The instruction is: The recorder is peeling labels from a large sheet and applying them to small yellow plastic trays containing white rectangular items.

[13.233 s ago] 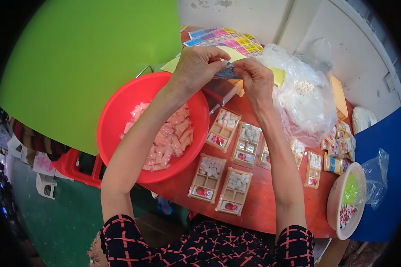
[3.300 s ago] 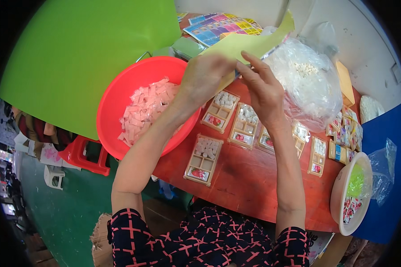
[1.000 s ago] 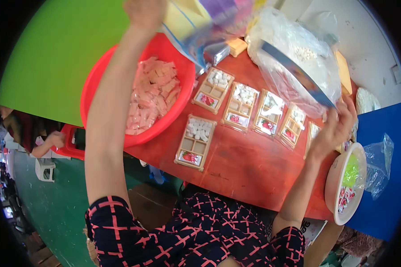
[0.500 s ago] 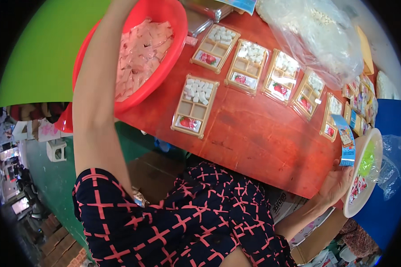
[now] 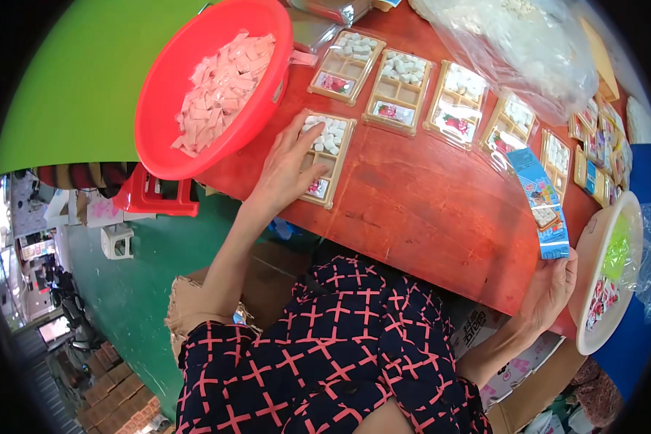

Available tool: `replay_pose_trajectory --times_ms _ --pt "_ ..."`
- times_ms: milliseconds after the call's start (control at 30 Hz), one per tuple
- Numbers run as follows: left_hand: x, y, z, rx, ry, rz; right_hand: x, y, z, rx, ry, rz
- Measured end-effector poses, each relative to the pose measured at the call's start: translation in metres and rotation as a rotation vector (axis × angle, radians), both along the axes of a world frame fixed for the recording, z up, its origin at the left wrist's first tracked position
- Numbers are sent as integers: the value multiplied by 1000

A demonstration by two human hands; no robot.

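Observation:
A divided beige tray with white marshmallow-like pieces in one end lies nearest me on the red table. My left hand rests on its left side, fingers and thumb spread and touching it; the hand partly covers a red strawberry-printed packet in the near compartment. At the table's right edge, my right hand pinches the lower end of a long blue printed cardboard sleeve, holding it upright and slightly tilted.
Several similar filled trays stand in a row behind. A red basin of pink wrapped pieces is at the left. A white bowl with packets sits beside my right hand. A big clear bag lies at the back right.
My left hand has come down from the far left, past the red basin, onto the nearest tray. The blue sleeve in my right hand has swung up and left, showing more of its face.

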State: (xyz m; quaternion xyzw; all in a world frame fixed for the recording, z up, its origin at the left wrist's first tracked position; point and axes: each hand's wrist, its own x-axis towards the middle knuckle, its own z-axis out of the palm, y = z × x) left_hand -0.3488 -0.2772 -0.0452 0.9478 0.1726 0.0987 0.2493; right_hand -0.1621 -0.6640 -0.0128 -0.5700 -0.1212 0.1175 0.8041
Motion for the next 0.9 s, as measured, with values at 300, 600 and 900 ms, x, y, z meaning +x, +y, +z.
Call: replay_pose_trajectory --times_ms 300,600,900 --pt "36 -137 -19 -143 -144 -164 -32 -8 25 -143 60 -21" --pt "53 -168 7 -289 -212 -129 -42 2 35 -55 103 84" --pt "63 -134 26 -1464 -74 -27 -61 -1 32 -139 275 184"
